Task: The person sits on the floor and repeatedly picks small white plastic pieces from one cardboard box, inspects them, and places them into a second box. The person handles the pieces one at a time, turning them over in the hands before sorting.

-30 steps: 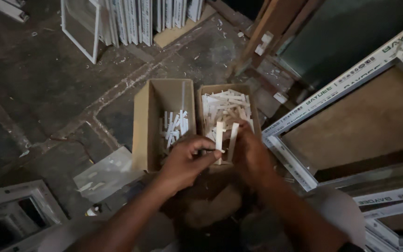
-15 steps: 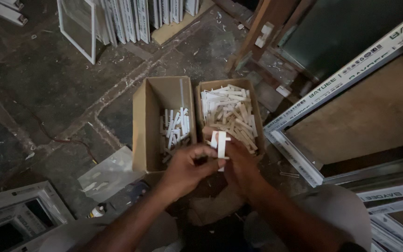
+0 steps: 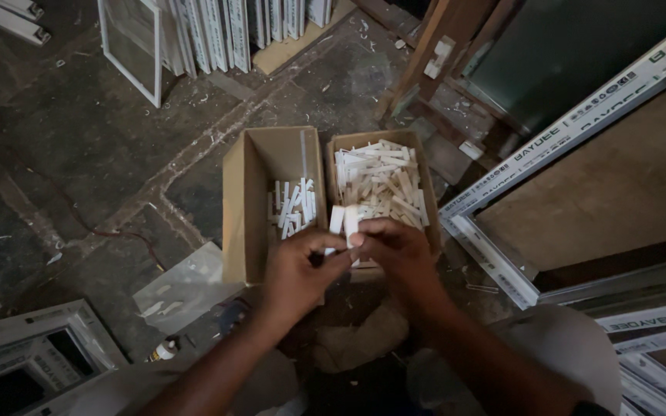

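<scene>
A: Hands status?

B: Both meet just this side of the right box. Left hand has its grip pinched shut on the white strips, low end. Right hand has its fingers curled against the same strips from the other side. Whether it clamps them or only touches, I cannot tell.

A: Where do the strips sit relative to that box?

B: At its near edge, over the gap toward the left box. Lower ends are buried in the hands, upper ends stick out beyond the fingers.

A: Axis?

B: Long axis runs near to far, roughly parallel to the box's long walls. Free ends point away from the person, toward the loose strip pile in the right box. Looks like two or three strips held side by side; exact count unclear.

A: Which hand is nearer the pile?

B: Right. The pile lies just beyond its fingertips. The left hand is nearer the left box, where a smaller batch of strips stands against the wall shared side.

A: Further out?

B: Right of the right box, a white window frame lies flat on the floor. Beyond the boxes, more white frames lean upright, well apart from the hands.
</scene>
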